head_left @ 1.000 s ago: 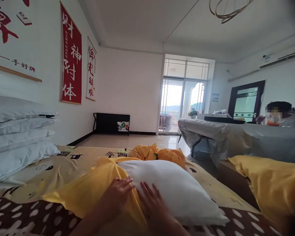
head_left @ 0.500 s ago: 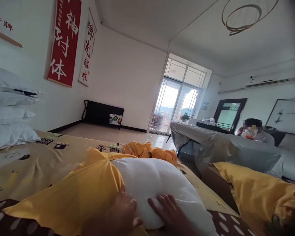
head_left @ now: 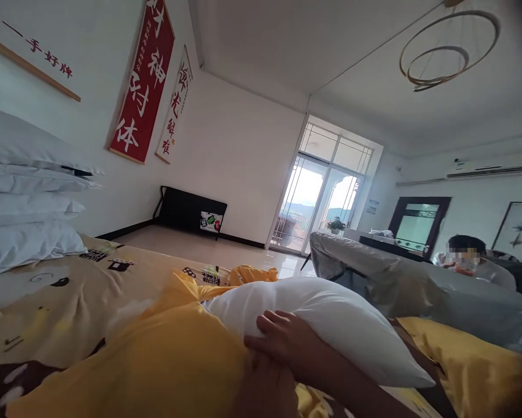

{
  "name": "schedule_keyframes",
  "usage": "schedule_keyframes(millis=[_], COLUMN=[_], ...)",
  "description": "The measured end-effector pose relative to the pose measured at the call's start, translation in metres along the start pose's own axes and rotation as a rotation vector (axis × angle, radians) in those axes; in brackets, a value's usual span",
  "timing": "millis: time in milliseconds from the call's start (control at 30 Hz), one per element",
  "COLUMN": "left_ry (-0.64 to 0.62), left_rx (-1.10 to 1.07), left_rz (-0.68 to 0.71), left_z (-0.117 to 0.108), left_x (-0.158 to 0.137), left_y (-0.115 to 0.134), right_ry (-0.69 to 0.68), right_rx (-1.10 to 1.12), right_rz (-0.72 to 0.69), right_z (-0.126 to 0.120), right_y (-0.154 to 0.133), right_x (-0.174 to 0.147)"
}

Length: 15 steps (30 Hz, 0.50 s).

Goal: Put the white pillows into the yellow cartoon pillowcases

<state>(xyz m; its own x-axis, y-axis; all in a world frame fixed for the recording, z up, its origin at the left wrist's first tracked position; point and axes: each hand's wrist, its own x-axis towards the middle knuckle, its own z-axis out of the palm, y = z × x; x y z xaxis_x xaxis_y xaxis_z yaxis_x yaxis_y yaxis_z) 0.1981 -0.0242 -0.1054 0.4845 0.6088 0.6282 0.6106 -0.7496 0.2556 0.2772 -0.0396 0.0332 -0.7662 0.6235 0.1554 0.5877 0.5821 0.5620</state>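
A plump white pillow (head_left: 343, 313) lies partly inside a yellow pillowcase (head_left: 169, 354), its right part sticking out of the case's opening. My left hand (head_left: 267, 386), dark and somewhat blurred, is closed on the edge of the pillowcase at the bottom middle. Just above it, my right hand (head_left: 289, 342) reaches across the pillow from the right, its fingers curled into the white fabric and its thumb by the case's edge. The two hands are close together and overlap in view.
A patterned bedsheet (head_left: 112, 290) lies under everything. White pillows (head_left: 29, 203) are stacked at left. Orange-yellow fabric (head_left: 254, 274) lies behind the pillow, and a yellow pillow (head_left: 474, 360) at right. Beyond, a person (head_left: 482, 264) sits by a plastic-covered table (head_left: 400, 273).
Both hands have come together at the pillowcase's opening. My left hand moved right with the case's edge, covering more of the pillow's lower left. The camera view has shifted.
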Motion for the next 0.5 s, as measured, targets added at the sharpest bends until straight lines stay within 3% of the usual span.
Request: schedule_keyframes(millis=[67,133,267,367,433,500], left_ry=[0.026,0.018,-0.013,0.014,0.075,0.088], left_rx=[0.002,0.001,-0.037,-0.027,0.034,0.098], left_rz=[0.078,0.152,0.281,0.413,0.495,0.477], left_z=[0.007,0.008,0.009,0.023,0.032,0.035], left_x=[0.003,0.005,0.004,-0.004,-0.009,-0.011], left_y=[-0.003,-0.006,-0.017,-0.021,-0.02,-0.019], right_ry=[0.045,0.067,0.045,0.155,0.242,0.26], right_rx=[0.003,0.03,0.166,0.24,0.248,0.266], right_rz=[-0.005,0.036,0.217,0.246,0.237,0.268], right_z=[0.002,0.02,0.094,0.15,0.172,0.181], right_y=[0.005,0.007,-0.01,-0.037,-0.05,-0.057], right_x=[0.005,-0.002,-0.048,-0.088,-0.105,-0.111])
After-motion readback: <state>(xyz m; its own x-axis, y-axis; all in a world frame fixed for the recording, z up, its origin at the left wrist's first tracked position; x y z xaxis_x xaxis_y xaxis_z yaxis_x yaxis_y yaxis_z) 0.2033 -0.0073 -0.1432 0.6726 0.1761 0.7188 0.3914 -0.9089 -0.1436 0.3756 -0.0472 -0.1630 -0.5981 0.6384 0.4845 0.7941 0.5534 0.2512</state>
